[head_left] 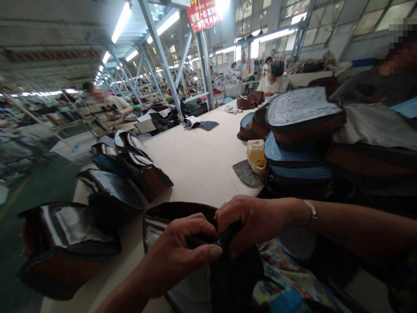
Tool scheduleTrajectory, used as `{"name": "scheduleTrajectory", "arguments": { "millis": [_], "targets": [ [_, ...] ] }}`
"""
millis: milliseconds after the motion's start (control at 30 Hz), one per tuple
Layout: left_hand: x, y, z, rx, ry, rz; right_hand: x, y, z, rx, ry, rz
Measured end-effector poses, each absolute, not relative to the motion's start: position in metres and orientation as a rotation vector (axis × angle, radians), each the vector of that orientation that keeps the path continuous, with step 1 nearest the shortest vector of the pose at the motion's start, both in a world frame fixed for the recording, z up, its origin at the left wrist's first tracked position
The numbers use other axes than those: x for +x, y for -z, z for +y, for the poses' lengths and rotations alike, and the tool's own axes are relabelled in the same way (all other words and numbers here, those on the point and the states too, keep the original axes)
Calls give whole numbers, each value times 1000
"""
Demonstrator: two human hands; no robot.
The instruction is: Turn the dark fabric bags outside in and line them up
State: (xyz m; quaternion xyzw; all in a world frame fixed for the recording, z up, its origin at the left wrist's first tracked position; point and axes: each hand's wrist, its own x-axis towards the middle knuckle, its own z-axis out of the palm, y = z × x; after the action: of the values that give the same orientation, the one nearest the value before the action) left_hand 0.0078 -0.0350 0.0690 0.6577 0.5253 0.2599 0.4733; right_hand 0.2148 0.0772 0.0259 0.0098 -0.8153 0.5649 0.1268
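Pinching with both hands, I see my left hand [182, 252] and right hand [250, 219] closed on the dark brown, glossy-lined fabric bag [182, 217] (its top edge), at the pale table's [195, 161] near edge.

Dark glossy fabric bag piece [228, 265] — lower part cut by the bottom edge, the pinched spot covered by left hand [182, 254] and right hand [252, 221]. Both forearms run out of frame. Left of that piece, a shiny dark folded pouch [65, 248] is smeared by blur. Beyond it, the yellowish translucent plastic container [256, 155] — contents unreadable. Far people have faces blurred; red hanging banner [203, 13] cropped at the top, text illegible.
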Motion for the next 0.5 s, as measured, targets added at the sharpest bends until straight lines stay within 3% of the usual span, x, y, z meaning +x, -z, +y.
{"name": "scheduleTrajectory", "arguments": {
  "millis": [500],
  "targets": [
    [17, -68, -32, 1520, -555, 1413, 222, -33, 75, -152, -1669, -2375]
  ]
}}
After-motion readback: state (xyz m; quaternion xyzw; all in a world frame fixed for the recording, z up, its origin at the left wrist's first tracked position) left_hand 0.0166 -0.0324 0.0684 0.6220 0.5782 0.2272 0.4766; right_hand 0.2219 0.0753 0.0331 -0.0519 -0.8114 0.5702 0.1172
